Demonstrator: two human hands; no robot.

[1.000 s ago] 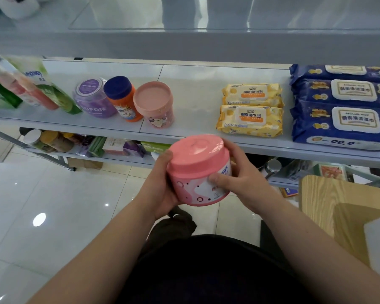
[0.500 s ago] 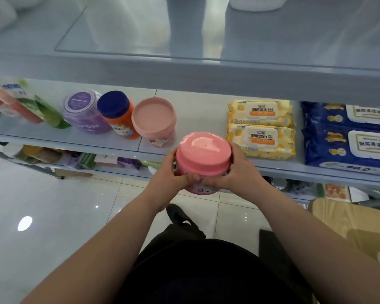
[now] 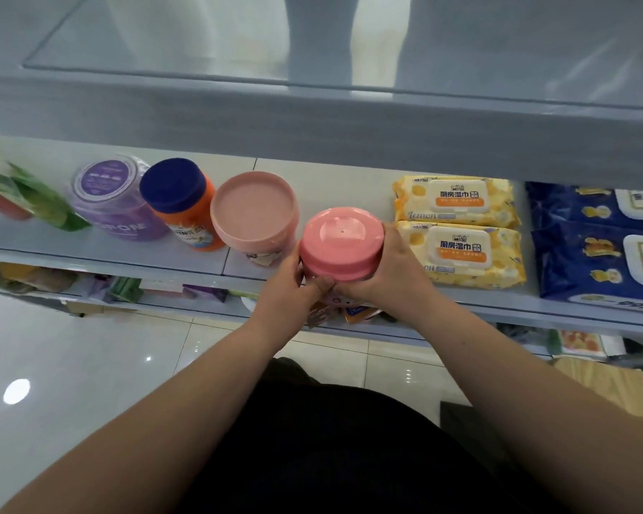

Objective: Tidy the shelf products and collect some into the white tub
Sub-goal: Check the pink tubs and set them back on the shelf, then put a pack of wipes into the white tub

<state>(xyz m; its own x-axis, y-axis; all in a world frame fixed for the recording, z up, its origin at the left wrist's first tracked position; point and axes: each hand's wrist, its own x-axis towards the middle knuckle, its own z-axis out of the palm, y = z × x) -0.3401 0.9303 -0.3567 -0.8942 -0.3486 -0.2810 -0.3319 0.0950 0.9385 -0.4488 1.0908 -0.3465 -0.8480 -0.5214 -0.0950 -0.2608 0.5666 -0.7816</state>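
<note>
- Landmark: pink-lidded jar (image 3: 340, 248), upright, at the front edge of the middle shelf (image 3: 90, 250). Whether its base touches the shelf cannot be told.
- Left hand (image 3: 286, 294): on the jar's left side, fingers curled round the body below the lid. The grip is closed on the jar.
- Right hand (image 3: 390, 276): on the jar's right side, fingers wrapped round the body, thumb at the front meeting the left thumb. The grip is closed on the jar.
- Just left of the jar: peach tub (image 3: 255, 217), standing on the shelf, close to the jar's lid.
- Further left, in a row: orange jar with blue lid (image 3: 179, 194), then purple jar (image 3: 108, 194), then green pouch (image 3: 41, 202), which is blurred.
- Just right of the jar: two yellow wipe packs (image 3: 464, 254), lying flat, one behind the other. The right hand lies against the nearer pack.
- Well right of the jar: blue wipe packs (image 3: 602, 261), partly cut off by the frame edge.
- Below the jar: a lower shelf with mixed goods, too blurred to identify.
</note>
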